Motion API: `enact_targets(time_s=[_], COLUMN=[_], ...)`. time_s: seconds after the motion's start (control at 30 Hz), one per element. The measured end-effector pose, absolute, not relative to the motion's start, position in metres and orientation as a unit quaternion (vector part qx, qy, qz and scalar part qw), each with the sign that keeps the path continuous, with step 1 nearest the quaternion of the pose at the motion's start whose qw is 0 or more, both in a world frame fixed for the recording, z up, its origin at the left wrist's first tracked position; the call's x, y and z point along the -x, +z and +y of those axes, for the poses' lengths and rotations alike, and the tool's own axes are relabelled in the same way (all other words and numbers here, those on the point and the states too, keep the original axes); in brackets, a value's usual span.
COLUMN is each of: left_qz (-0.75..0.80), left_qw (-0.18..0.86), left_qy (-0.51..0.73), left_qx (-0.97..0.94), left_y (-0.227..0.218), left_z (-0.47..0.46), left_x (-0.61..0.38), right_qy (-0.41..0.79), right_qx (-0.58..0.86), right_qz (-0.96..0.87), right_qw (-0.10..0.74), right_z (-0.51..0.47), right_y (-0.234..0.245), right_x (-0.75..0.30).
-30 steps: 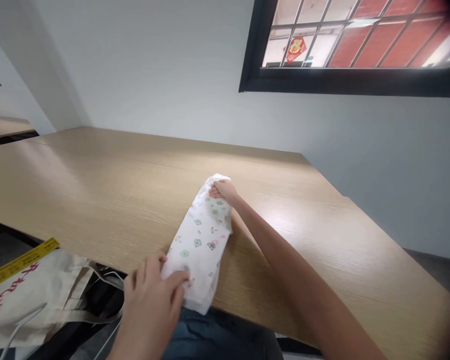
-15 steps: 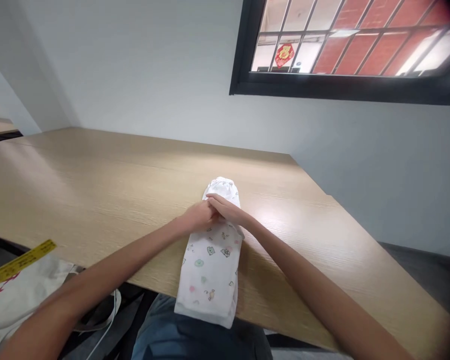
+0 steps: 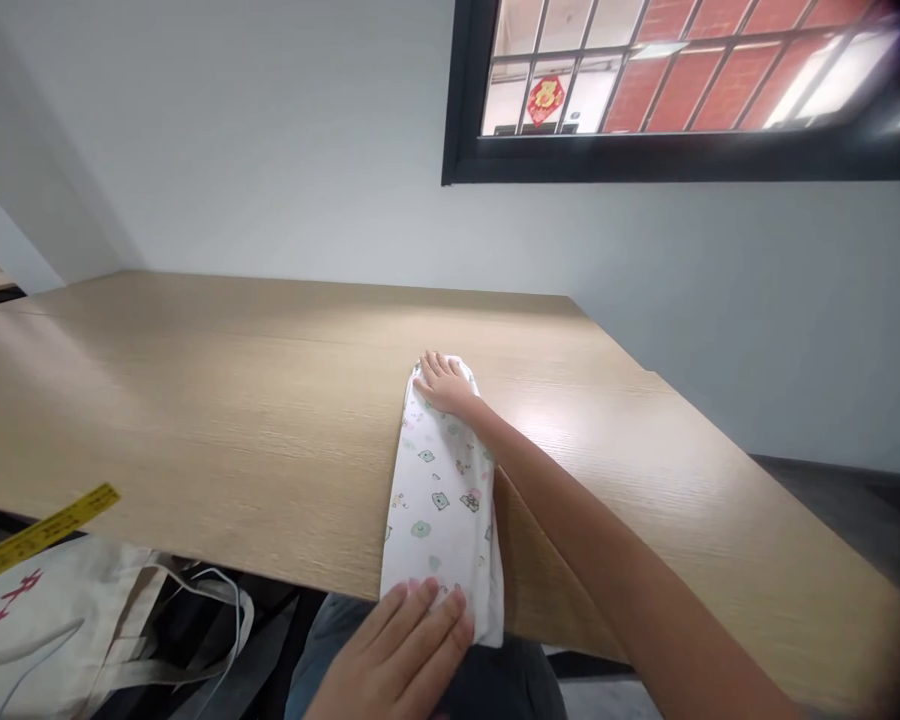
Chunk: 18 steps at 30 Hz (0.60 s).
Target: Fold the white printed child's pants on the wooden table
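A white cloth garment [image 3: 439, 490] with small cartoon prints lies folded into a long strip, running from the tabletop down to the table's near edge. On its far end rests my right hand [image 3: 444, 385], open, palm down with fingers spread. My left hand [image 3: 409, 645] lies over the near end at the table edge, its fingers stretched out flat on the fabric. The left thumb is mostly hidden, so I cannot tell whether it is under the cloth.
The garment is on a light wood table [image 3: 217, 400] with a wall behind. A yellow printed strip [image 3: 45, 535] lies across the left front edge. Below it hangs a cream tote bag [image 3: 67, 610] with red lettering. A barred window [image 3: 667, 80] is above.
My hands were together near the far end of the garment. Now the left hand has drawn back to the near end, while the right has flattened on the far end, covering the gathered edge.
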<state>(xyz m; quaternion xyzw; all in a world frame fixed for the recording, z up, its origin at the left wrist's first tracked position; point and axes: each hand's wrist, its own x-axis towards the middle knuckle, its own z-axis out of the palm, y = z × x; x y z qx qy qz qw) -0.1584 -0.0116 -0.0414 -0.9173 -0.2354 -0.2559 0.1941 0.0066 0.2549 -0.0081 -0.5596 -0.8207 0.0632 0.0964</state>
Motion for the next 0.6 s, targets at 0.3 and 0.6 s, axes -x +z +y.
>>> enact_targets(time_s=[0.3,0.6], left_qz=[-0.255,-0.323], left_qw=[-0.004,-0.141], left_qy=[-0.292,-0.301], left_qx=[0.922,0.886], left_y=[-0.015,-0.004], left_z=[0.019,0.039], left_x=[0.187,0.176], right_qy=[0.201,0.150], right_qx=[0.375,0.343], right_qz=[-0.905,-0.919], right_qw=[-0.009,0.121], right_z=[0.129,0.012], right_y=[0.037,0.019], right_x=[-0.032,-0.059])
